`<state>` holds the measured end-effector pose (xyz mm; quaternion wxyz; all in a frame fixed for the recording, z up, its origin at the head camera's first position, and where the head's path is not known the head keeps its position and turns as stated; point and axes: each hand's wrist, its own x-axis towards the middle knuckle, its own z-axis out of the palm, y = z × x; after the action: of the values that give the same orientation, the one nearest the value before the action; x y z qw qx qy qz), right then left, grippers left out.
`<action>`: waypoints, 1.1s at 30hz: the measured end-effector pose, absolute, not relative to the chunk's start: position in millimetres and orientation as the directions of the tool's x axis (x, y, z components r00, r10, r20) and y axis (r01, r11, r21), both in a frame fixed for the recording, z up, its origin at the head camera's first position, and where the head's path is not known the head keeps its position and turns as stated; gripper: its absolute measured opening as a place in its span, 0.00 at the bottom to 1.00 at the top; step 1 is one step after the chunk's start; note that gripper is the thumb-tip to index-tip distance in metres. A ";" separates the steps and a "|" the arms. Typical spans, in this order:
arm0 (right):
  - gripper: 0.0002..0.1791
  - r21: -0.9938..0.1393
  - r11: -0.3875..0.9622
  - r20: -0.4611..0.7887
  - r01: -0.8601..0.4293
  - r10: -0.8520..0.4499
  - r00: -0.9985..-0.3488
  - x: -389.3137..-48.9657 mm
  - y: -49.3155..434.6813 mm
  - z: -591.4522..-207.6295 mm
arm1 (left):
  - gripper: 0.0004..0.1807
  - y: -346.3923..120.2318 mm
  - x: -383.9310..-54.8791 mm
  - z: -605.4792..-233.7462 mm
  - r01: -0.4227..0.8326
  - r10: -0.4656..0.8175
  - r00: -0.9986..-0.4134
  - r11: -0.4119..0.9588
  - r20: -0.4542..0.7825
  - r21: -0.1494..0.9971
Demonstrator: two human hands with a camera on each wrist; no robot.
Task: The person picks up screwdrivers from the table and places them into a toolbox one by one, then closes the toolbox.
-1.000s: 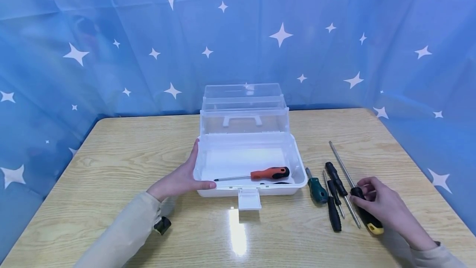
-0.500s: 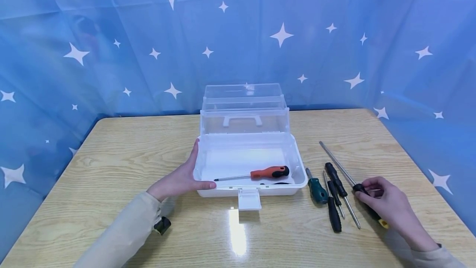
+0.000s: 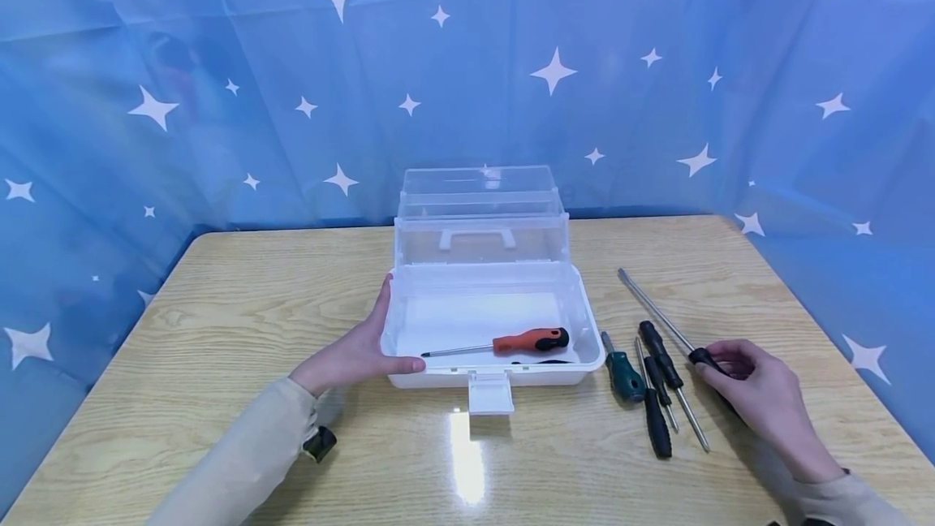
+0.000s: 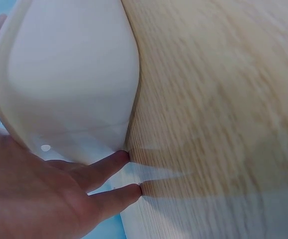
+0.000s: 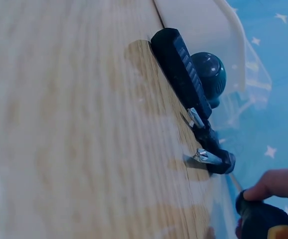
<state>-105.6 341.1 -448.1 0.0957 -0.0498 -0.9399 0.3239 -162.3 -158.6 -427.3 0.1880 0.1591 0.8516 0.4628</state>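
Note:
My left hand point(image 3: 351, 358) rests spread against the left end of a white toolbox point(image 3: 445, 378), thumb along its front rim. In the left wrist view two straight fingers point(image 4: 115, 199) reach past the box's end, tips at the table. My right hand point(image 3: 763, 396) pinches the black handle of a long screwdriver point(image 3: 657, 311), its shaft pointing away and left. The handle's yellow end is hidden in the head view but shows in the right wrist view. Inside the box lies an orange-and-black screwdriver point(image 3: 526, 340); a dark thing point(image 3: 551, 361) is mostly hidden behind the front wall.
Between box and right hand lie a green-handled screwdriver point(image 3: 625, 380) and black-handled ones point(image 3: 657, 424), close together. The box's clear lid point(image 3: 482, 242) stands raised at the back, and its latch point(image 3: 490, 396) hangs forward. A blue starry cloth point(image 3: 467, 63) hangs behind the table.
The long screwdriver's tip has swung left and away, and its yellow end has gone from sight behind my right hand. My left hand and the toolbox have stayed put.

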 end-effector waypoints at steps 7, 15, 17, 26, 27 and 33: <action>0.19 -0.664 0.747 0.154 0.028 0.174 -0.973 -107.7 338.6 -446.7 | 0.72 -159.0 -162.5 -427.1 0.108 0.453 -0.877 0.513 -0.162 0.851; 0.19 -0.694 0.719 0.167 0.017 0.184 -0.969 -111.4 335.3 -439.1 | 0.71 -158.7 -162.7 -427.5 0.106 0.457 -0.877 0.490 -0.151 0.865; 0.19 -0.699 0.715 0.167 0.013 0.181 -0.969 -112.3 335.5 -436.7 | 0.71 -158.7 -162.1 -427.2 0.099 0.452 -0.877 0.499 -0.161 0.861; 0.21 -0.698 0.716 0.194 -0.007 0.180 -0.964 -116.8 338.2 -424.5 | 0.71 -159.1 -161.4 -426.9 0.087 0.444 -0.879 0.507 -0.173 0.857; 0.22 -0.695 0.719 0.198 -0.007 0.182 -0.963 -117.3 338.3 -423.4 | 0.71 -159.1 -161.3 -426.9 0.087 0.442 -0.879 0.513 -0.176 0.854; 0.21 -0.705 0.709 0.210 -0.022 0.179 -0.961 -119.4 338.1 -418.3 | 0.72 -158.6 -160.8 -426.5 0.083 0.439 -0.879 0.522 -0.184 0.849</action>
<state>-119.4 338.1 -418.3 0.1328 -0.0431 -0.9149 0.3789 -160.8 -158.6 -426.5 0.1919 0.1534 0.8510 0.4643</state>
